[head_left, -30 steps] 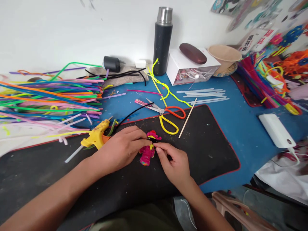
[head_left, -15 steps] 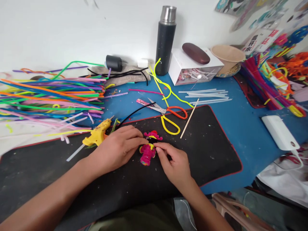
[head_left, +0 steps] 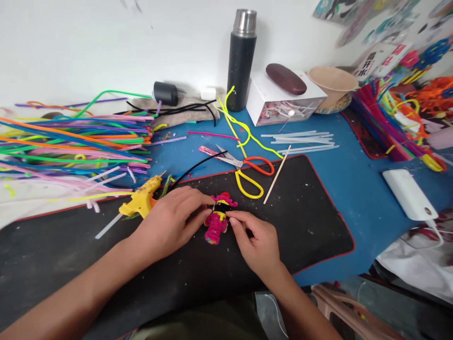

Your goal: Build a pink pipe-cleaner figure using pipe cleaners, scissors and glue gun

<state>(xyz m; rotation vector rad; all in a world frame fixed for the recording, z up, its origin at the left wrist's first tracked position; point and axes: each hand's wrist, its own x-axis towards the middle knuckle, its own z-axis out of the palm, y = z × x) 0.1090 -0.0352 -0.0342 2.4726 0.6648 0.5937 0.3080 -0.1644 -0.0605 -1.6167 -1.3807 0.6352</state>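
Observation:
A small pipe-cleaner figure [head_left: 214, 229], magenta with a yellow collar, a black head part and a magenta and red hat, is between my hands over the black mat [head_left: 297, 203]. My left hand [head_left: 177, 215] has its thumb and index finger at the left side of the head, close together. At the right side, by the collar, my right hand [head_left: 256, 241] pinches the figure with thumb and index finger. My fingertips hide the edges of the head. A yellow glue gun [head_left: 141, 198] lies just left of my left hand.
Scissors [head_left: 235, 163] and a wooden stick [head_left: 278, 174] lie behind the figure. Colourful pipe cleaners [head_left: 74, 141] cover the left. Glue sticks [head_left: 304, 141], a black flask [head_left: 241, 61], a white box [head_left: 283, 99] and a bowl [head_left: 332, 85] stand or lie farther back. A white power bank [head_left: 406, 196] is right.
My left thumb and index finger have shifted slightly at the head's left side, and the thumb now shows lower beside it. My right hand keeps its pinch. The whole view has shifted slightly.

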